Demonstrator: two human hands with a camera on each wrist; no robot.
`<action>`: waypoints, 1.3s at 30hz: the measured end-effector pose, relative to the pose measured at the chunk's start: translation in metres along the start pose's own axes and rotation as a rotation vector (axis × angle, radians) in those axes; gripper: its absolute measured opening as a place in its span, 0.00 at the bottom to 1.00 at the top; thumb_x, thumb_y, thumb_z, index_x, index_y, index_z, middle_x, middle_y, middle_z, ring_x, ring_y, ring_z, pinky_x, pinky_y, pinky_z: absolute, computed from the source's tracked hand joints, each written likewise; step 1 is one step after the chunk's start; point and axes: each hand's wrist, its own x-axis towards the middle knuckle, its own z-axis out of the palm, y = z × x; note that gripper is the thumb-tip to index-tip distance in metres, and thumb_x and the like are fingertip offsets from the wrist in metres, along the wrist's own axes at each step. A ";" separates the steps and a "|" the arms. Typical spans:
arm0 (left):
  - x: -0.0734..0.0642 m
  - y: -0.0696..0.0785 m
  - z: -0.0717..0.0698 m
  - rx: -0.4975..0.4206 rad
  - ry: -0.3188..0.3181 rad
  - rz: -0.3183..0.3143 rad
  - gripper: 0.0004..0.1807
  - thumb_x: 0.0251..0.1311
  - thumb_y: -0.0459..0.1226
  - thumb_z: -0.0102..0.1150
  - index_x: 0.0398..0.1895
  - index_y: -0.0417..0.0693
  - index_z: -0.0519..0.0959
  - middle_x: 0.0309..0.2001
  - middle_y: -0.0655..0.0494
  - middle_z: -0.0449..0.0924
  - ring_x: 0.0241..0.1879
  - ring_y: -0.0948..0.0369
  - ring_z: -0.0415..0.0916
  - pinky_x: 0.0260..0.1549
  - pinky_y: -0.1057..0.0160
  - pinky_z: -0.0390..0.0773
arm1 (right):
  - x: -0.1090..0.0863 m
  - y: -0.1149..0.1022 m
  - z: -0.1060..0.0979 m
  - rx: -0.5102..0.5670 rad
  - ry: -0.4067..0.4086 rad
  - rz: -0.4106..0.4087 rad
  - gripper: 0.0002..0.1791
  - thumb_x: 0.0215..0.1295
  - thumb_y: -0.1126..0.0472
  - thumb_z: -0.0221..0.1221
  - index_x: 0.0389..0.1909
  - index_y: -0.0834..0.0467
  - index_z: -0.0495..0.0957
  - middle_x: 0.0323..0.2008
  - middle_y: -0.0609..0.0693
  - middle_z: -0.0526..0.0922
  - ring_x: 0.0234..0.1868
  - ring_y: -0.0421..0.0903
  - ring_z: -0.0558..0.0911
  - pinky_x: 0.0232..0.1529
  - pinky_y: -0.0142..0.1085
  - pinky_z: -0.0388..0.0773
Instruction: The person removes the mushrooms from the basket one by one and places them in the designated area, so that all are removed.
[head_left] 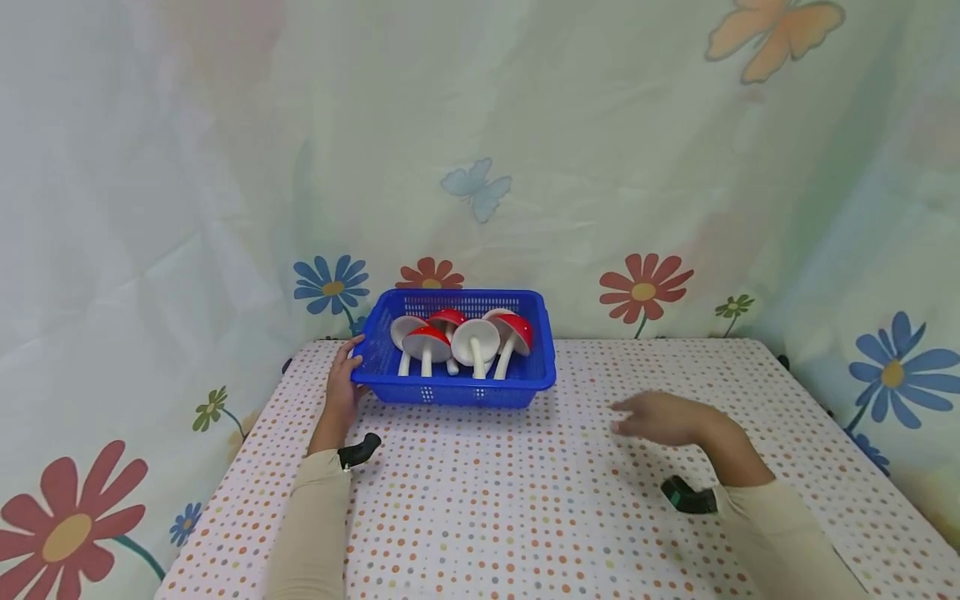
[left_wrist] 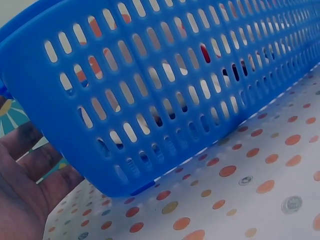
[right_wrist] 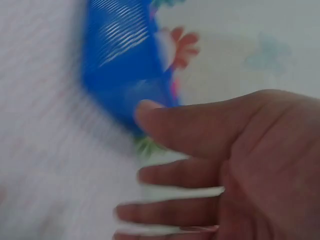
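A blue plastic basket (head_left: 453,393) with slotted walls stands toward the back of the table, holding several toy mushrooms (head_left: 476,342) with red caps and white stems. My left hand (head_left: 345,385) is at the basket's left end, its fingers lying against the end wall near the rim. In the left wrist view, extended fingers (left_wrist: 37,162) show beside the basket's corner, partly hidden by it. Off to the right of the basket, my right hand (head_left: 663,418) is over the table with nothing in it. The right wrist view shows its thumb and fingers (right_wrist: 170,212) apart, with the blurred basket beyond.
A polka-dot cloth (head_left: 480,500) covers the table. Behind and at both sides hangs a pale fabric backdrop (head_left: 555,125) printed with flowers and butterflies, close behind the basket. Each wrist wears a black strap-on device (head_left: 360,451).
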 end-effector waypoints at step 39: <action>0.001 -0.010 0.007 -0.030 -0.005 -0.010 0.25 0.74 0.39 0.38 0.73 0.58 0.63 0.77 0.49 0.53 0.74 0.45 0.56 0.69 0.39 0.58 | 0.234 -0.099 -0.022 0.574 0.254 -0.054 0.21 0.63 0.67 0.61 0.58 0.60 0.80 0.57 0.61 0.81 0.55 0.56 0.81 0.56 0.45 0.79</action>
